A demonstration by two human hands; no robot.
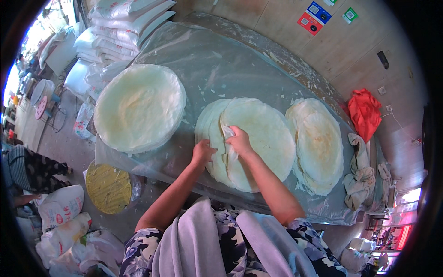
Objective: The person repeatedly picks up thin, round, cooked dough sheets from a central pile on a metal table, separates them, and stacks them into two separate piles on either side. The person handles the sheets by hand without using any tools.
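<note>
A pile of thin, pale round flatbreads [264,145] lies before me on a table under clear plastic sheeting. Its upper sheets are shifted right, so the lower sheets [206,119] show at the left. My right hand [239,140] grips the raised, folded left edge of the upper sheets. At the left rim of the lower sheets, my left hand [203,151] has its thumb on top and its fingers at the edge. A tall round stack of flatbreads [140,107] stands left of my hands. Another, more uneven stack [318,145] sits to the right.
White sacks [117,31] are piled at the table's far left. A yellow-topped round container [108,188] stands on the floor by the near edge. Red cloth [364,112] hangs at the right, above crumpled beige cloth [360,173]. A person [34,169] is at far left.
</note>
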